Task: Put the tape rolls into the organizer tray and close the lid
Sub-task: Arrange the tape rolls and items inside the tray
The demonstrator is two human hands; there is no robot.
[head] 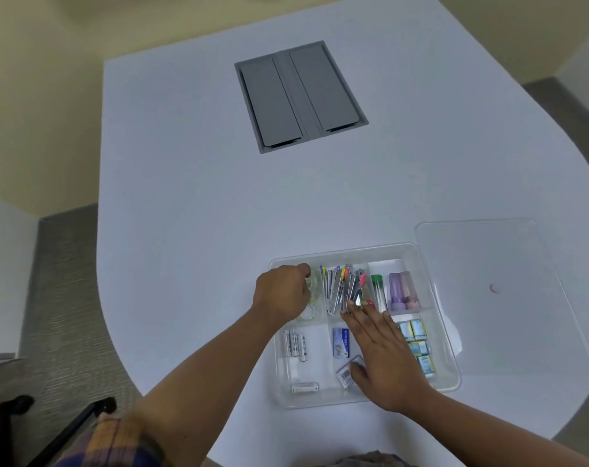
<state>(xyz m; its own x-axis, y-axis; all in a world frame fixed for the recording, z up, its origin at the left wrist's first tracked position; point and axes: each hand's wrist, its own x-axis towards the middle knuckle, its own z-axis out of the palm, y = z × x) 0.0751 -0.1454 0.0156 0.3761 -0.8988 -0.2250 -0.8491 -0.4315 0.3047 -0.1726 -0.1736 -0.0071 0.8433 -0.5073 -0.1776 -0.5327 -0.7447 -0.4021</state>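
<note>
A clear plastic organizer tray [449,362] sits on the white table near its front edge. Its clear lid [488,264] lies flat on the table to the right of it. My left hand [283,291] reaches into the tray's far-left compartment, fingers closed around a clear tape roll [315,286]. Another clear tape roll [310,311] lies just below it in the same compartment. My right hand [384,355] hovers flat over the middle of the tray with fingers spread, holding nothing.
The tray holds staplers [340,291], batteries [294,343], small blue boxes [417,345] and purple and green tubes [400,289]. A grey cable hatch [299,96] is set in the table further back. A black chair [50,429] stands at the lower left.
</note>
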